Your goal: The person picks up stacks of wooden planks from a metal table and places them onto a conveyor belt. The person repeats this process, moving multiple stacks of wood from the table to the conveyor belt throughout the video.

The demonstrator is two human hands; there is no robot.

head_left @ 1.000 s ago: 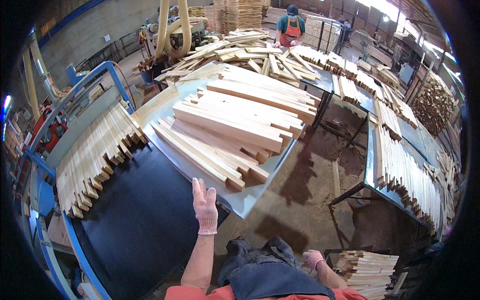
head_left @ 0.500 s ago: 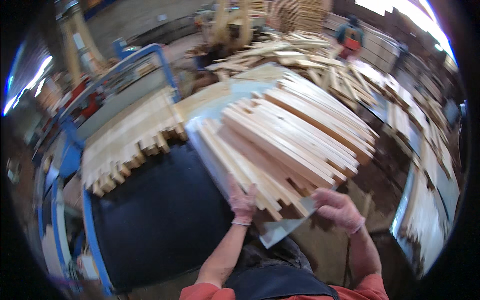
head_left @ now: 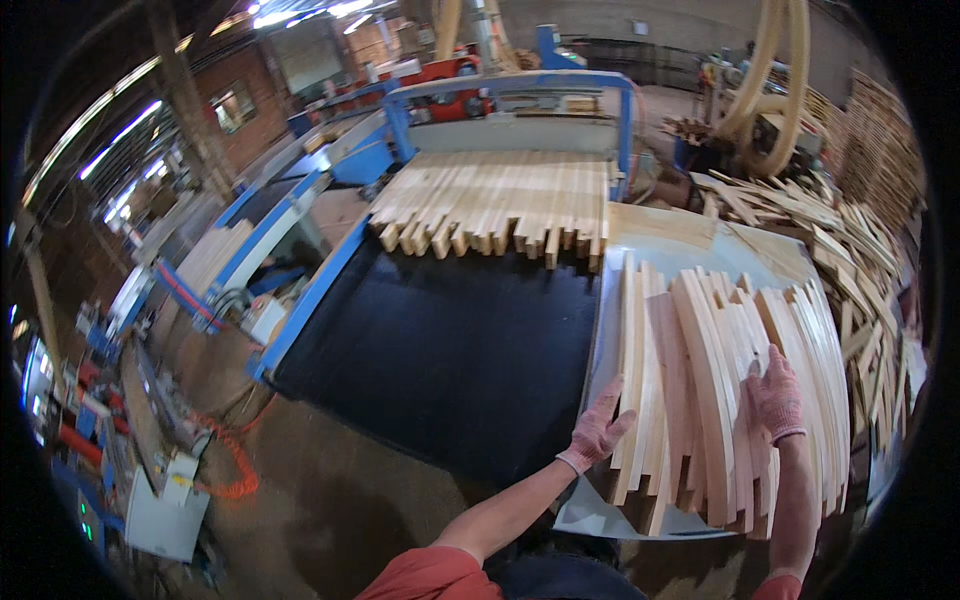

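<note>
Long pale wooden strips [head_left: 705, 400] lie side by side in uneven stacks on a metal-topped table [head_left: 600, 500], running away from me. My left hand [head_left: 600, 428], in a pinkish work glove, rests against the left edge of the strips with its fingers stretched out. My right hand [head_left: 776, 398], gloved the same way, lies over the top of the strips farther right, thumb and fingers apart. Neither hand is wrapped round a strip. Left of the table is a black conveyor belt [head_left: 440, 350]; a row of strips [head_left: 490, 200] sits on its far part.
A blue machine frame [head_left: 510, 80] spans the far end of the belt. Loose wood offcuts [head_left: 850, 270] are heaped at the right, beyond the table. Another blue-edged conveyor [head_left: 265, 225] stands to the left. An orange coiled hose [head_left: 240, 470] lies on the floor.
The view has swung left, bringing more of the belt into sight. My right hand has gone from the strips' near ends to their top; my left hand stays by their left edge.
</note>
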